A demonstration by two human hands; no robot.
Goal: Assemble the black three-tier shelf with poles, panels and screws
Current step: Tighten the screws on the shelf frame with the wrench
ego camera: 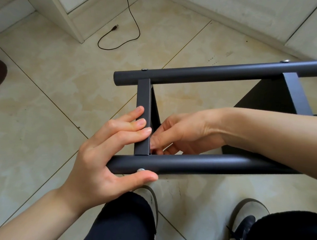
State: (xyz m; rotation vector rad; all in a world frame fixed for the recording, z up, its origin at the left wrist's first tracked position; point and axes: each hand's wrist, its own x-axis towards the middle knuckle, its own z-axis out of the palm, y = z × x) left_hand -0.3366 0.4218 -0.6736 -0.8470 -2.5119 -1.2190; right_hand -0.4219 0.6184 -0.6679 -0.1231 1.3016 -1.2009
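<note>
Dark trousers and scuffed grey shoes (249,210) sit nearest. Just above them the left hand (102,164) wraps the end of the near pole (197,164), a smooth matte round tube, thumb beside a shiny screw head (141,169), fingers flat on the square-edged crossbar (143,117). The right hand (183,134) reaches inside the frame, fingertips pinched at the crossbar's lower corner; what they hold is hidden. Beyond lie the far pole (222,74), glossy beige tiles (63,75) and a thin black cable (122,40).

Black shelf frame (204,74) on its side
</note>
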